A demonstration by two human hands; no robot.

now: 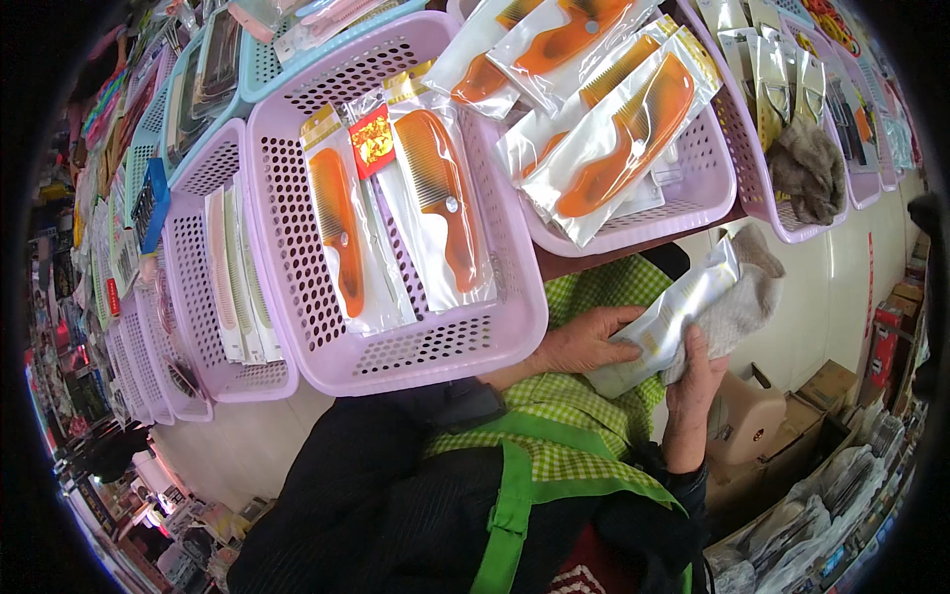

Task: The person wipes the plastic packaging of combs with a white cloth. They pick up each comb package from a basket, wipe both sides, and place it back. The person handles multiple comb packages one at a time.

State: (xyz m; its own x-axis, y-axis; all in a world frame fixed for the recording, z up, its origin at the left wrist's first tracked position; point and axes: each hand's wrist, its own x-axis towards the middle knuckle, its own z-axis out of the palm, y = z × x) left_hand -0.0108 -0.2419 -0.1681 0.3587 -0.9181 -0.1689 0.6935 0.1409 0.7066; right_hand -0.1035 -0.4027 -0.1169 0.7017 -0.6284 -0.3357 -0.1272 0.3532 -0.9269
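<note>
My left hand (584, 342) grips the end of a shiny white package (665, 315), low at the right of centre over my green checked apron (564, 416). My right hand (698, 371) has its fingers closed on a grey cloth (747, 277), which lies against that package. Just above, a lilac perforated basket (416, 356) holds orange combs (440, 203) in clear-fronted packets and a small red-and-gold card (372, 139). The basket to its right (633, 240) carries several more packaged orange combs (618, 134), piled at a slant.
More lilac baskets (233, 386) with light combs (228, 277), and blue baskets (277, 74), run along both sides. A brown cloth (807, 168) hangs over a right basket. Below, on the tiled floor (811, 297), stand a beige plastic object (742, 421), cardboard boxes (826, 386) and bagged goods (831, 495).
</note>
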